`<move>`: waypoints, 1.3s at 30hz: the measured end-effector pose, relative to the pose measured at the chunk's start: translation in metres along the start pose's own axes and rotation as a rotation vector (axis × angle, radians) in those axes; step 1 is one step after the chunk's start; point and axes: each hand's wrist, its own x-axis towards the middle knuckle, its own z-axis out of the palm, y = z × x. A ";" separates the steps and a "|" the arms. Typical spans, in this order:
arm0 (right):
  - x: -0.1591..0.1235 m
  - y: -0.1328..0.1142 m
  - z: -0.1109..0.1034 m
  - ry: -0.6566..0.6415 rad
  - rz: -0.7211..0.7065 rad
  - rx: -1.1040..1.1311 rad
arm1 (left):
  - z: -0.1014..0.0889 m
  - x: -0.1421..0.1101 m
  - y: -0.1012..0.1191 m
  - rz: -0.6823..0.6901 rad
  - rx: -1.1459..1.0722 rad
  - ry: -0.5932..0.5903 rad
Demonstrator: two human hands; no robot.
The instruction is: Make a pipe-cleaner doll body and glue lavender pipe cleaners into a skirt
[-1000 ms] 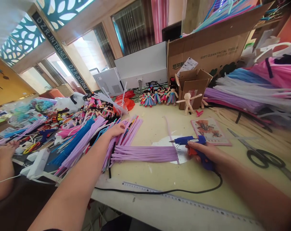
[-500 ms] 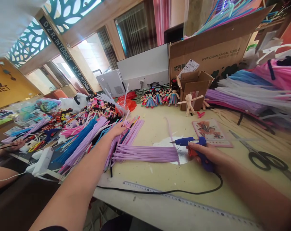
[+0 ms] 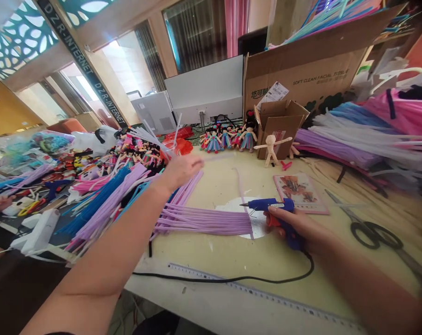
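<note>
My right hand (image 3: 304,228) grips a blue hot glue gun (image 3: 275,204), its nozzle pointing left above the right end of a flat row of purple pipe cleaners (image 3: 207,220). A thin purple pipe cleaner (image 3: 242,186) crosses that end, its far part running loose up the table. Beneath lies a round white pad (image 3: 261,228), partly covered. My left hand (image 3: 184,171), smeared by motion, is closed above the pile of mixed pipe cleaners (image 3: 102,211). From its fingers a faint, blurred pale pipe cleaner (image 3: 219,158) sticks out to the right.
Scissors (image 3: 374,230) and a picture card (image 3: 298,193) lie to the right. A bare doll figure (image 3: 271,148) leans by a small carton (image 3: 278,121); finished dolls (image 3: 214,141) stand beside it. A tape measure (image 3: 249,291) and the gun's black cord (image 3: 224,280) run along the front.
My left hand has lifted from the pile and moved up and right, with a pale pipe cleaner trailing from it. The glue gun stays over the row's end. The view has shifted slightly.
</note>
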 end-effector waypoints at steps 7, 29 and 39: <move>-0.006 0.001 -0.002 -0.104 -0.045 0.018 | 0.093 -0.039 0.024 0.078 -0.033 -0.412; 0.000 -0.031 -0.002 0.080 0.104 -0.385 | 0.125 -0.032 0.043 0.084 -0.244 -0.298; -0.002 -0.029 -0.008 0.064 0.200 -0.523 | 0.125 -0.032 0.041 0.067 -0.392 -0.337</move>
